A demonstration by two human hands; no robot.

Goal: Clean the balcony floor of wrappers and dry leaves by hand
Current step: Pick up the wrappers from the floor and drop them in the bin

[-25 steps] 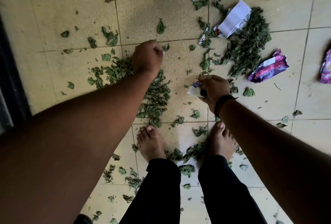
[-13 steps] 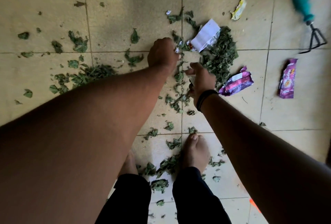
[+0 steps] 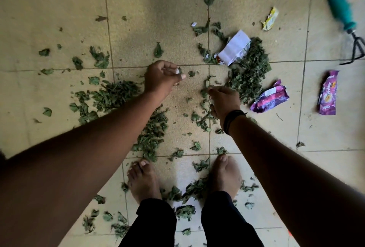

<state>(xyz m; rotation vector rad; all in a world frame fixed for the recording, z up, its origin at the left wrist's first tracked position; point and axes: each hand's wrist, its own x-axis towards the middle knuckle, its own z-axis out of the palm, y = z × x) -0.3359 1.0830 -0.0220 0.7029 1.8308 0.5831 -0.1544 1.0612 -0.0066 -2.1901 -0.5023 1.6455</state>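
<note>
Litter covers the tiled floor (image 3: 59,9) in the head view: dry leaves (image 3: 249,68) in heaps and scattered, a white wrapper (image 3: 235,48) on the biggest heap, two purple wrappers (image 3: 269,98) to the right, a yellow wrapper (image 3: 270,18) farther away. The left hand (image 3: 161,79) pinches a small white scrap (image 3: 177,71) between its curled fingers. The right hand (image 3: 224,101) is low among the leaves with fingers curled; what it holds I cannot tell. The step seems to be gathering small pieces. Next, I think, a hand must reach to the white wrapper and the heap beside it.
</note>
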